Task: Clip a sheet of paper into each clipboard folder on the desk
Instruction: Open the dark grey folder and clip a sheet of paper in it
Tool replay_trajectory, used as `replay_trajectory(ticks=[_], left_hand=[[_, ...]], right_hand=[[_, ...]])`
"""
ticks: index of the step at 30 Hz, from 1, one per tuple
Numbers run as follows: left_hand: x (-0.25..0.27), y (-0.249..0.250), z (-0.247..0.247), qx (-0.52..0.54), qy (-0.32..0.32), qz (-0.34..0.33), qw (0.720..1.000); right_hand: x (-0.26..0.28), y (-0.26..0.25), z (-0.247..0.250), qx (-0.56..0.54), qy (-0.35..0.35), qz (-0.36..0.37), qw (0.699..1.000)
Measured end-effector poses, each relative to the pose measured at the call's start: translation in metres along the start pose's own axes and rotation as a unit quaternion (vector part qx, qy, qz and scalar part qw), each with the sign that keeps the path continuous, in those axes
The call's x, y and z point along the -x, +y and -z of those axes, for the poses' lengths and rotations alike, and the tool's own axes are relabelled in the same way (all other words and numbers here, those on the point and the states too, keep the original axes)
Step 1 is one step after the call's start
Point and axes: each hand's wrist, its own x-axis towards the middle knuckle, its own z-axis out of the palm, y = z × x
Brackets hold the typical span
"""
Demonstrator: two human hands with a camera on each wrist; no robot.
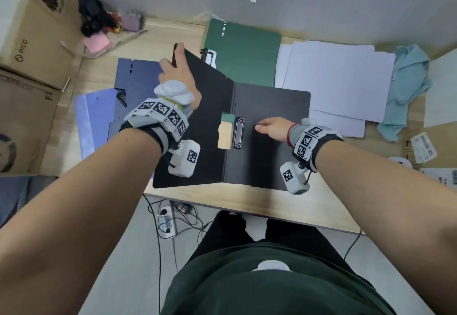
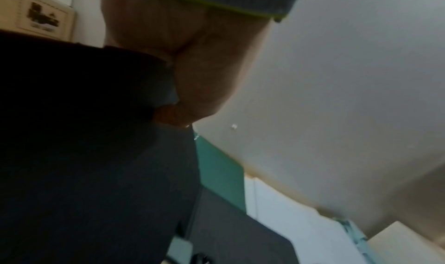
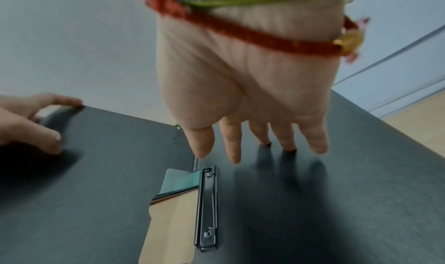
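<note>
A black clipboard folder (image 1: pixel 269 136) lies open on the wooden desk (image 1: pixel 247 203) right in front of me. Its right-hand panel sits flat, and its metal clip (image 1: pixel 239 133) runs along the spine with a cut-out notch just beside it, through which the desk and a strip of green show.

My left hand (image 1: pixel 179 72) holds the folder's left cover at its far corner, raised off the desk and tilted. My thumb lies on the inner face and my fingers curl over the top edge, so I am pinching the cover between them. In the left wrist view the cover fills the frame, dark and blurred, with my thumb pressed against it.

My right hand (image 1: pixel 273 129) rests on the flat right panel, just beside the clip but not on it. My fingers (image 3: pixel 317 140) are straight and slightly spread, their tips touching the black board.

A stack of white paper sheets (image 1: pixel 333 79) lies on the desk to the right of the folder, its lower left corner tucked under the folder's edge. A green clipboard folder (image 1: pixel 242 55) lies closed behind the black one, against the wall. A dark blue folder (image 1: pixel 138 74) lies to the left, partly under the raised cover, with a lighter purple folder (image 1: pixel 94 121) overlapping it nearer to me.

A light blue cloth (image 1: pixel 408 87) is crumpled beyond the paper, and a cardboard box (image 1: pixel 32 30) stands at the far left.
</note>
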Motion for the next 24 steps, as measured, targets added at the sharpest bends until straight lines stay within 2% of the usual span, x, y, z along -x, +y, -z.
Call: replay_trajectory(ticks=[3,6,7,8,9,11,13,19,22,24], left_hand=[[0.004,-0.029,-0.023,-0.057,0.019,0.041,0.997],[0.006,-0.041,-0.055,-0.141,0.069,0.057,0.986],[0.007,-0.044,-0.063,-0.152,0.056,0.061,0.985],[0.007,-0.046,-0.07,-0.16,0.006,0.062,0.985],[0.007,-0.047,-0.075,-0.173,-0.074,0.055,0.981],[0.004,-0.043,-0.081,-0.198,-0.218,0.011,0.956],[0.004,-0.037,-0.086,-0.217,-0.27,-0.022,0.938],[0.001,-0.009,-0.092,-0.141,-0.222,0.008,0.965],[-0.009,0.025,-0.082,-0.113,-0.225,-0.03,0.967],[-0.014,0.07,-0.081,-0.108,-0.216,-0.084,0.967]], right_hand=[[-0.008,0.002,-0.004,0.027,-0.003,0.003,1.0],[-0.013,0.003,-0.006,0.036,-0.001,-0.007,0.999],[-0.016,0.005,-0.008,0.04,0.0,-0.007,0.999],[-0.018,0.008,-0.009,0.044,0.004,-0.004,0.999],[-0.02,0.01,-0.009,0.041,0.007,-0.006,0.999],[-0.016,0.011,-0.007,0.031,0.014,-0.006,0.999],[-0.014,0.012,-0.003,0.025,0.012,0.003,1.0],[-0.014,0.016,0.013,-0.022,0.013,0.003,1.0],[-0.009,0.018,0.028,-0.147,0.025,-0.018,0.989],[-0.005,0.036,0.055,-0.256,0.055,-0.051,0.964]])
